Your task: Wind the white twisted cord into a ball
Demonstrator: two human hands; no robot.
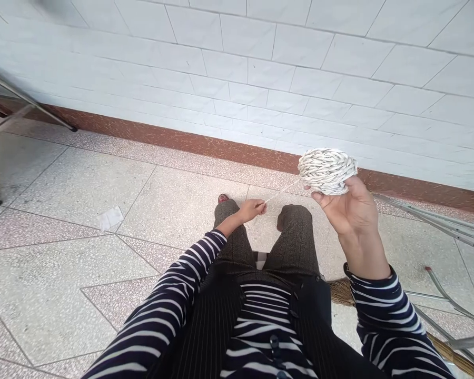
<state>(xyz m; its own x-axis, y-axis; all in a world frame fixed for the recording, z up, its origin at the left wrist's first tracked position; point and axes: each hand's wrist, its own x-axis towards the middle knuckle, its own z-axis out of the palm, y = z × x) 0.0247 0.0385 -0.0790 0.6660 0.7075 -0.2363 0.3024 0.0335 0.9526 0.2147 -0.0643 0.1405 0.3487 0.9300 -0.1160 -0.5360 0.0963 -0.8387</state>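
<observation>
A thick, rounded bundle of white braided cord flecked with dark threads (327, 171) could slip or tip from the right hand (349, 208), since the digits that show hold it only along its lower edge and right side. A hard tug on the thin, twisted whitish strand (282, 191) at its left could pull the bundle askew, tighten a snag among its loops, or drag the strand out of the left hand's small pinch. If dropped, the bundle would probably land on the pale speckled floor (197, 205) and loosen.

The bundle sits raised in the right hand, above the palm, up and to the right of the left hand (253, 209). The hands are well apart: the right one is closed around the bundle, though its far side is hidden, and the left one pinches the strand between its fingertips, near the left knee. The strand spans the gap, looking taut.

Farther out, slim grey metal legs (434, 223) stand to the right, near brown broom bristles (341, 292).
</observation>
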